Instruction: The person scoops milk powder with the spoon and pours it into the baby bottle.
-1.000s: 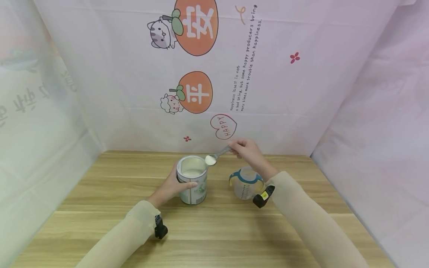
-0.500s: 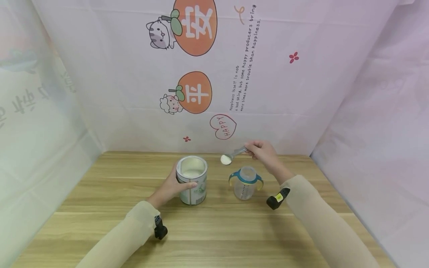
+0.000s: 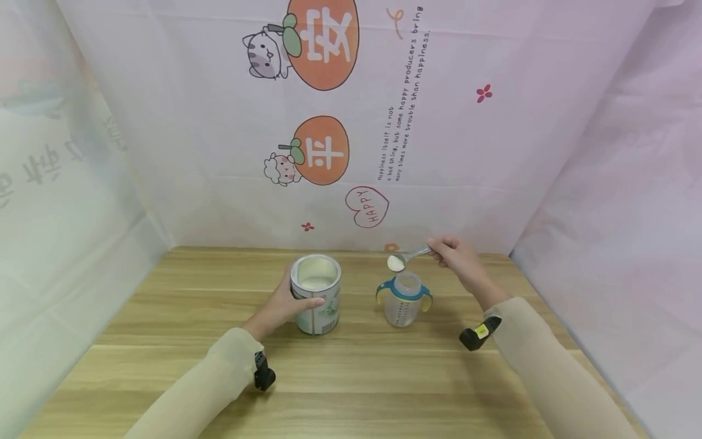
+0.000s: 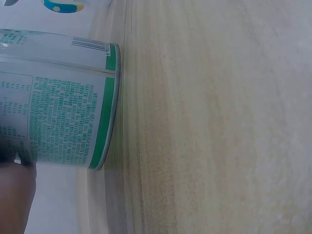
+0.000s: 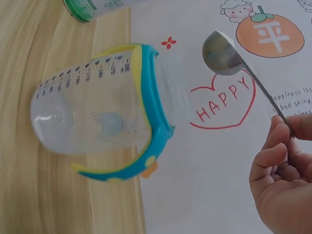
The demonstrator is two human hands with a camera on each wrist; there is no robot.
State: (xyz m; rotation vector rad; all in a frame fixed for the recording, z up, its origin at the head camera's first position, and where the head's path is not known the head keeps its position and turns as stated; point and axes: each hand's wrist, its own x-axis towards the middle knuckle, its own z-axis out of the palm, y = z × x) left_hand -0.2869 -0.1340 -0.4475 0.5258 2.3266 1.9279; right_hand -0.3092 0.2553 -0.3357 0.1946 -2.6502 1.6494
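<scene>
My left hand (image 3: 281, 306) grips an open milk powder can (image 3: 323, 314) round its side, thumb across the front; pale powder shows inside. The can stands upright on the table, its green-printed label (image 4: 63, 117) close up in the left wrist view. With thumb and fingertips my right hand (image 3: 460, 262) pinches the handle end of a metal measuring spoon (image 3: 408, 256). White powder (image 3: 395, 263) fills the spoon's bowl, which is level and just above the mouth of a clear baby bottle (image 3: 402, 310). That bottle stands upright without a lid, with blue and yellow handles (image 5: 155, 107).
The wood-grain table (image 3: 340, 384) carries the can and the bottle, with a gap between them. A printed white cloth (image 3: 439, 201) hangs behind the table's back edge, and pale cloth walls (image 3: 620, 213) stand at both sides.
My right hand has moved rightward with the loaded spoon, from the can's rim to above the bottle's mouth. My left hand and the can have stayed in place.
</scene>
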